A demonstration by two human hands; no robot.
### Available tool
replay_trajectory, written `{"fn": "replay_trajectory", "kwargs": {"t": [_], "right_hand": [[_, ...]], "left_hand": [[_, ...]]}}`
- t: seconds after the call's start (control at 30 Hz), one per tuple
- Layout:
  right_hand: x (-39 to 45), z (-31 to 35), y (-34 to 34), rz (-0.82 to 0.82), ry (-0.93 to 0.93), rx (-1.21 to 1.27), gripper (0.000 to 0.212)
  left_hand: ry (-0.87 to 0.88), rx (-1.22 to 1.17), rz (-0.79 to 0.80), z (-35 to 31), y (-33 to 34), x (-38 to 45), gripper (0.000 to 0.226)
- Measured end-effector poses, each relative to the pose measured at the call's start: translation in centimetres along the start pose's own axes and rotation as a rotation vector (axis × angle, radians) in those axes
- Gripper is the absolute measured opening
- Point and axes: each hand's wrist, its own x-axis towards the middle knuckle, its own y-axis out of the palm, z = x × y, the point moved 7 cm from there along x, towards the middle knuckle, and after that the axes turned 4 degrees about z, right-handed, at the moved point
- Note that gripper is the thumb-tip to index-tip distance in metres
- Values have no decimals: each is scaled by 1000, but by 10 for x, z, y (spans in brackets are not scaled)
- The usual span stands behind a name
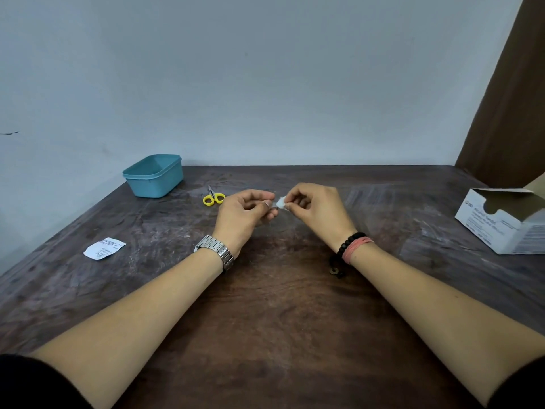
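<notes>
Head | left hand [246, 212] pinches grey piece [274, 206] | right hand [317, 206] pinches pad [281, 201]

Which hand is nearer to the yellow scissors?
Left. The left hand lies just right of the scissors; the right hand, pinching a swab, is farther right, beyond the left hand.

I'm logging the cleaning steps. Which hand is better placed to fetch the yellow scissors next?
Probably the left hand: the scissors lie just beside it, while the right hand is farther off and pinches the white swab.
</notes>
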Motion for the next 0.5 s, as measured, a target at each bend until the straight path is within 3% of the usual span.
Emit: {"fn": "replay_trajectory", "kwargs": {"t": [0.2, 0.4, 0.5], "right_hand": [[1, -23, -12, -75, 94, 17, 5], [1, 1, -1, 5, -17, -17, 5], [3, -12, -8, -35, 37, -26, 4]], "left_hand": [[-4, -7, -5, 0, 0, 0, 13], [-10, -18, -13, 1, -2, 1, 11], [-11, -19, -15, 1, -2, 0, 12]]}}
